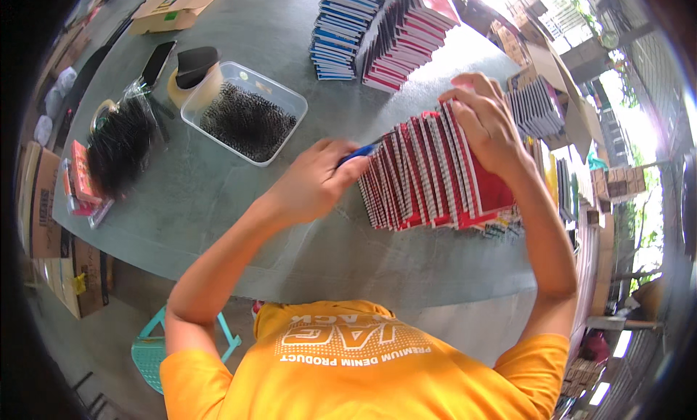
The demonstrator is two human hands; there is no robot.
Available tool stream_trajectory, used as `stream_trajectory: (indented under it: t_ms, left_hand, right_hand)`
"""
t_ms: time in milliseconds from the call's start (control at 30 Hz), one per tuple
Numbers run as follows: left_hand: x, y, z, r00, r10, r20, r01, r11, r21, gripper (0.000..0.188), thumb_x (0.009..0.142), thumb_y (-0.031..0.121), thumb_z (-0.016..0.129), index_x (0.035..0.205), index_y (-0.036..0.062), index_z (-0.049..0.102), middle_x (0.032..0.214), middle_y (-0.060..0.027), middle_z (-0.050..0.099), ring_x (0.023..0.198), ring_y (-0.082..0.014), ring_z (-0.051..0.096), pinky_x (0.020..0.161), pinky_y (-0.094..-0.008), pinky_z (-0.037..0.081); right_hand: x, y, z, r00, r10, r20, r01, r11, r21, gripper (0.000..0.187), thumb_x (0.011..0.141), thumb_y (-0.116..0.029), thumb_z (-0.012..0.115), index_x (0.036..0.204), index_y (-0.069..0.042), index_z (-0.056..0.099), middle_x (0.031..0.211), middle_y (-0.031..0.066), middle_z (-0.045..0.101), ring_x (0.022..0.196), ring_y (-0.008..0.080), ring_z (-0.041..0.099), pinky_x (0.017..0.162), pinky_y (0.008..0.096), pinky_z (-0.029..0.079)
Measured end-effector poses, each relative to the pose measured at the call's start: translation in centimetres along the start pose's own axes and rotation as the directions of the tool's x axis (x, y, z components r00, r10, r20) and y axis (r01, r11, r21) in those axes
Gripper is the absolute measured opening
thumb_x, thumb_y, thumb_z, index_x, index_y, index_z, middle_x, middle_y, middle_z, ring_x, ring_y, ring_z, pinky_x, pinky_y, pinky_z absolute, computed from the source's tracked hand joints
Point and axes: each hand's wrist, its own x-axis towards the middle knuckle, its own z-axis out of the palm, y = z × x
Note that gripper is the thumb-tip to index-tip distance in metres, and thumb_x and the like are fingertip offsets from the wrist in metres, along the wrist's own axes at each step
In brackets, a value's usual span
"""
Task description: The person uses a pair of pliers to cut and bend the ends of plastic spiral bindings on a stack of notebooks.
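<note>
My left hand (316,182) is closed around a small tool with a blue handle (356,155). Its thin tip reaches the upper left edge of a row of red spiral notebooks (417,173); blur hides what kind of tool it is. The notebooks stand packed on edge, leaning, with their coil-bound sides toward me. At the right end of that row, my right hand (488,122) curls its fingers over the top edge of the outermost notebooks, gripping them. Left of my left hand sits a clear plastic tub (294,133) holding many small black coils (247,122).
Blue notebooks (345,31) and red ones (410,39) stand stacked at the back. On the left lie a tape roll (190,86), a phone (158,63), a bag of black bristly pieces (120,148) and a cardboard box (174,7). A green plastic chair (149,351) stands below the table.
</note>
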Motion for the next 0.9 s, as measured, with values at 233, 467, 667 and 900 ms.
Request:
stream_trajectory:
  t_ms: [233, 467, 667, 900]
  left_hand:
    - [-6.3, -12.9, 2.5, 0.981, 0.174, -0.081, -0.062, 0.688, 0.723, 0.052, 0.08, 0.042, 0.057, 0.112, 0.0012, 0.054, 0.106, -0.0206, 0.05, 0.1, -0.0365, 0.048, 0.087, -0.0456, 0.037]
    - [3.4, -16.0, 4.4, 0.965, 0.253, 0.069, -0.262, 0.91, 0.321, 0.045, 0.089, 0.04, 0.048, 0.114, 0.0026, 0.052, 0.111, -0.0195, 0.05, 0.104, -0.0372, 0.045, 0.09, -0.0428, 0.037]
    - [16.9, -10.1, 8.7, 0.921, -0.079, 0.38, 0.265, 0.845, -0.465, 0.036, 0.091, 0.028, 0.046, 0.116, 0.0041, 0.055, 0.111, -0.012, 0.058, 0.098, -0.0206, 0.054, 0.088, -0.0341, 0.041]
    - [17.6, -16.9, 10.7, 0.837, 0.153, 0.526, 0.092, 0.907, -0.41, 0.037, 0.086, 0.02, 0.056, 0.118, 0.0036, 0.053, 0.113, -0.007, 0.057, 0.099, -0.0161, 0.053, 0.087, -0.0315, 0.043]
  right_hand:
    - [0.7, -2.1, -2.0, 0.985, 0.046, 0.169, -0.022, 0.99, -0.141, 0.025, 0.084, -0.018, 0.051, 0.103, -0.004, 0.059, 0.102, 0.0171, 0.055, 0.094, 0.0324, 0.054, 0.081, 0.043, 0.044]
    - [-5.4, -14.4, -6.1, 0.986, 0.0, 0.165, -0.078, 0.882, 0.465, 0.029, 0.081, -0.021, 0.06, 0.105, -0.006, 0.058, 0.098, 0.0107, 0.061, 0.093, 0.0289, 0.058, 0.082, 0.0393, 0.045]
    - [-18.5, -18.8, 14.1, 0.506, 0.564, 0.653, -0.642, -0.26, 0.722, 0.046, 0.092, -0.04, 0.046, 0.118, -0.003, 0.052, 0.112, 0.0104, 0.058, 0.1, 0.0198, 0.057, 0.085, 0.0322, 0.045]
    - [-15.7, -17.6, 20.2, 0.233, 0.825, 0.516, -0.086, -0.511, 0.855, 0.069, 0.088, -0.056, 0.044, 0.132, -0.005, 0.032, 0.132, 0.0116, 0.038, 0.12, 0.0231, 0.041, 0.094, 0.0388, 0.037]
